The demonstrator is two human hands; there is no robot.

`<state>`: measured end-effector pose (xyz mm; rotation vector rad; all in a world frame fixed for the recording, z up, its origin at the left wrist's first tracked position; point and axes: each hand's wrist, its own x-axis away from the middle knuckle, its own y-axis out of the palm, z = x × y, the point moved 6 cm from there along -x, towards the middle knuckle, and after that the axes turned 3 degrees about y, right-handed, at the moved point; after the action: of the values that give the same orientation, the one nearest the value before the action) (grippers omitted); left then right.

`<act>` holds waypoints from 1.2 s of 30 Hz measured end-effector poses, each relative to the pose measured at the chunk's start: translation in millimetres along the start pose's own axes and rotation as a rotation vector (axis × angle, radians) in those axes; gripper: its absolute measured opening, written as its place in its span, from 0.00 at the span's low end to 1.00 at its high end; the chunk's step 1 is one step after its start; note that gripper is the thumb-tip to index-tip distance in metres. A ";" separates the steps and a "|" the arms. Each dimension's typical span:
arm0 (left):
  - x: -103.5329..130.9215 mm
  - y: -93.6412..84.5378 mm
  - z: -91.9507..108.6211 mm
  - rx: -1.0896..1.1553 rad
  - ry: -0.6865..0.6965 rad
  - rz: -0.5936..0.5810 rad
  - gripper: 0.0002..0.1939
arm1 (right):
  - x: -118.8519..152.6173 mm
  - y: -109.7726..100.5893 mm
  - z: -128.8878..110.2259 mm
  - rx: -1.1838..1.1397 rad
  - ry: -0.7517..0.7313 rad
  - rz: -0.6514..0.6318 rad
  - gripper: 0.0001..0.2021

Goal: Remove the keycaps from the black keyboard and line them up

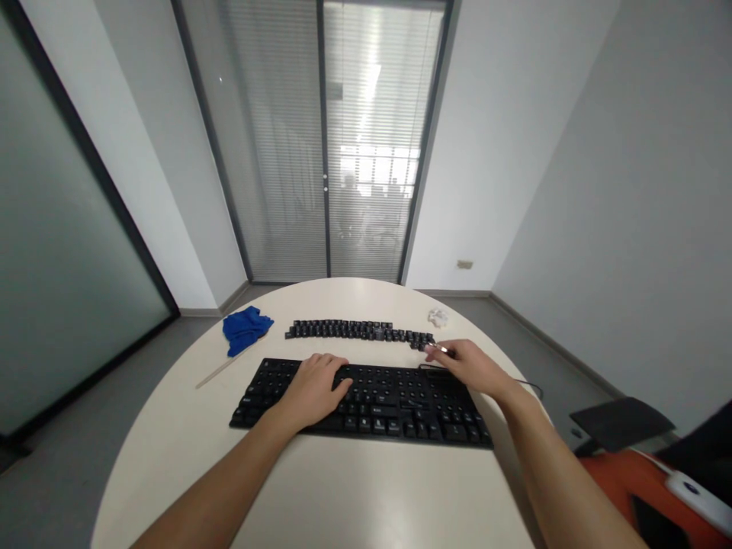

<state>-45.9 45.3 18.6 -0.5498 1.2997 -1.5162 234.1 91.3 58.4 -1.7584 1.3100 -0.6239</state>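
Observation:
A black keyboard (389,412) lies across the table with bare switch positions in its upper rows; keycaps sit along the front rows. My left hand (316,389) rests flat on its left half, fingers stretched toward the back edge and thumb apart. Beyond the keyboard, loose black keycaps (343,329) stand in rows on the table. At the right end of those rows my right hand (466,364) is closed in a pinch around a slim shiny tool (439,348). The tool's tip is close to the last keycaps; whether it touches one is too small to tell.
A blue cloth (245,329) lies at the left with a thin wooden stick (226,366) beside it. Crumpled white tissue (438,317) sits at the back right. The keyboard's cable (531,385) runs off the right edge. An orange chair (634,488) stands at the lower right.

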 end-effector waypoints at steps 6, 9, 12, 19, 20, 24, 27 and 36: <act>-2.9 7.0 3.8 0.033 -0.050 0.113 0.15 | 2.7 16.8 -59.5 -0.122 -0.160 0.152 0.29; -3.3 6.8 4.6 0.059 -0.049 0.131 0.13 | -1.1 31.9 -79.5 -0.139 -0.159 0.053 0.25; -3.8 6.3 3.9 0.070 -0.034 0.132 0.12 | -10.9 40.7 -88.8 -0.204 -0.128 -0.049 0.19; -6.1 7.0 -1.5 0.094 0.043 0.048 0.12 | -17.0 54.9 -80.1 -0.527 -0.072 -0.102 0.19; -5.9 6.5 -1.0 0.095 0.054 0.042 0.12 | -14.0 56.9 -77.8 -0.532 -0.095 -0.098 0.18; -5.0 5.0 1.6 0.062 0.037 0.064 0.12 | -5.7 64.1 -64.5 -0.546 -0.116 -0.193 0.18; -4.7 5.6 3.5 0.043 0.028 0.075 0.12 | -7.7 56.6 -55.2 -0.526 -0.113 -0.172 0.19; -4.8 3.3 5.5 0.041 0.016 0.058 0.12 | -7.3 45.2 -52.1 -0.327 -0.105 -0.133 0.26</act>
<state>-38.2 47.5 18.6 -0.4710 1.2829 -1.4992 167.1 76.4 48.3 -2.1268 1.2839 -0.3980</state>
